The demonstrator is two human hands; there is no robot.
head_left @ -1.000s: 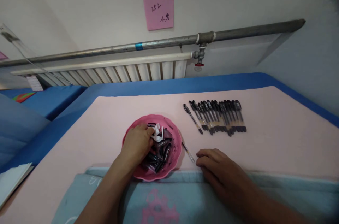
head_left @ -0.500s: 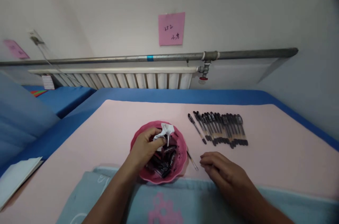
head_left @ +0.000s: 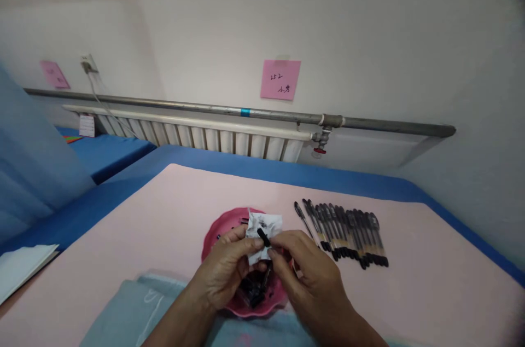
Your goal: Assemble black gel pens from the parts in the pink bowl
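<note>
My left hand [head_left: 229, 259] is closed on a crumpled white paper [head_left: 273, 221] with dark smudges, held over a pink scalloped bowl [head_left: 210, 235]. A small black cylindrical piece [head_left: 263, 235] lies against the paper between both hands. The fingertips of my right hand [head_left: 307, 265] pinch its lower end, while my left thumb rests close to it. Dark pen parts [head_left: 256, 289] fill part of the bowl; the hands and paper hide much of its inside. To the right, several capped black pens [head_left: 348, 232] lie side by side in a slanted row.
A pink sheet [head_left: 172, 215] covers the blue-edged bed surface [head_left: 246, 166]. Grey-blue cloth [head_left: 123, 308] lies along the near edge. White papers [head_left: 27, 267] rest at left. Behind stand a radiator [head_left: 213, 139] and a metal pipe [head_left: 184, 105] along the wall.
My right hand has come left from the sheet to meet my left hand above the bowl. The paper is now spread flatter, with the black piece against it. The view has tilted.
</note>
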